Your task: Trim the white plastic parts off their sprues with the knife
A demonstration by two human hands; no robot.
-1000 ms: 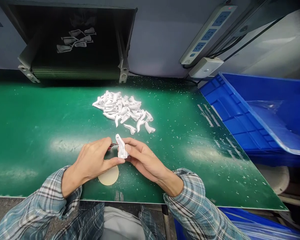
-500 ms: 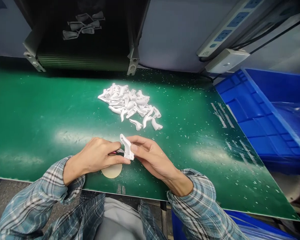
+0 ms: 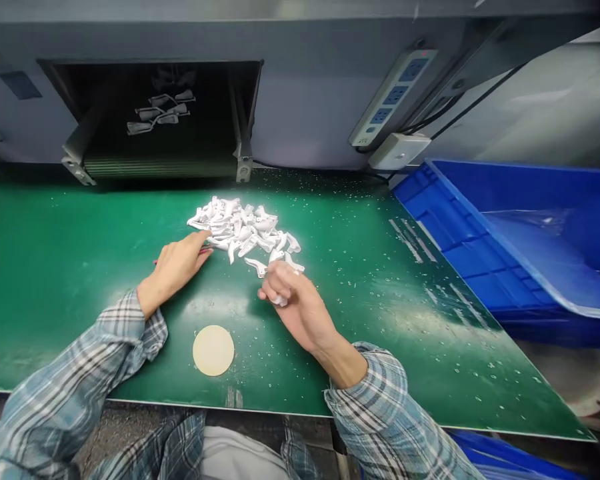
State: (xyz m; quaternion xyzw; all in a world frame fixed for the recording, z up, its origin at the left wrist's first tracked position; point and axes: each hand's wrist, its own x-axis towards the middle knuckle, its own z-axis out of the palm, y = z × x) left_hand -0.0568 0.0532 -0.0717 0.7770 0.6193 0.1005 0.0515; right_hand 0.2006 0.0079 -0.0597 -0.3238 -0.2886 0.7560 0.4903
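My left hand (image 3: 176, 265) is at the left edge of a pile of white curved plastic parts (image 3: 240, 227). It is closed round a slim red-handled tool (image 3: 206, 249), mostly covered by the fingers, so its exact kind is unclear. Whether the fingertips touch the pile I cannot tell. My right hand (image 3: 295, 297) is curled in front of the pile's near right side. A white plastic part (image 3: 280, 301) peeks out from under its fingers; the rest of it is hidden. Just beyond the knuckles lies a loose white part (image 3: 256, 267) on the green table (image 3: 360, 320).
A pale round disc (image 3: 213, 351) lies near the table's front edge. Behind the pile, a conveyor belt (image 3: 160, 167) comes out of an opening, carrying several white parts (image 3: 163, 113). To the right is a blue bin (image 3: 460, 247). A power strip (image 3: 395, 97) hangs on the wall.
My hands have come apart. The left has moved forward and left to the pile with the tool; the right has curled over the white part held up before. The view has tilted up.
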